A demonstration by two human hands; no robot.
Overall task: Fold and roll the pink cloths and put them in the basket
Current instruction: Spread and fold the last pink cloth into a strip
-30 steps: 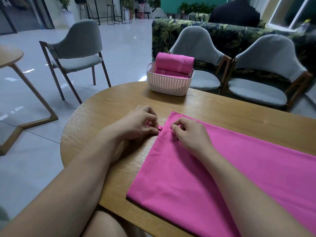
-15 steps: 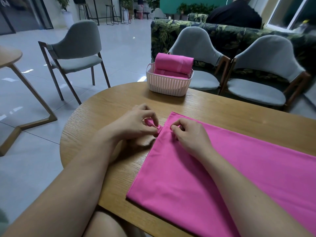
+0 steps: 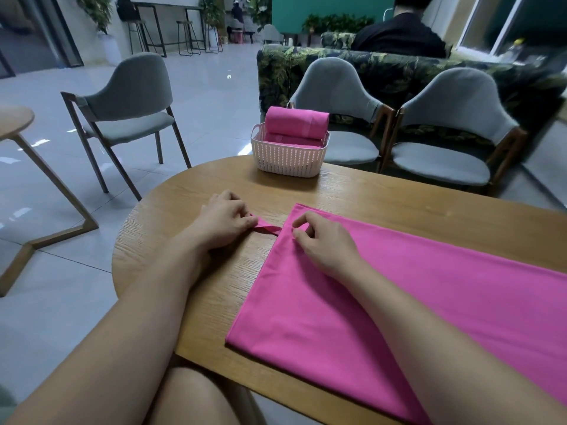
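- Your left hand [image 3: 225, 222] rests on the bare wood of the table [image 3: 184, 216], just left of the cloth. Its fingers are curled, and thumb and forefinger pinch the end of a narrow pink strip [image 3: 267, 227].
- That strip lies flat on the wood and runs from your fingertips to the left edge of the pink cloth [image 3: 399, 302], where it joins.
- Your right hand [image 3: 325, 243] sits on the pink cloth near its far left corner. The fingers are bent, and the thumb and fingertips nip the fabric right at the edge, beside the strip's root.
- The pink cloth lies folded flat as a long band over the right part of the table. Its near left corner is close to the table's near edge, and its right end runs out of view.
- The basket [image 3: 288, 154] stands at the table's far edge, well apart from both hands.
- A rolled pink cloth [image 3: 296, 122] lies across its top, above the rim, with more pink fabric under it.
- Grey chairs [image 3: 337, 96] stand beyond the far edge.
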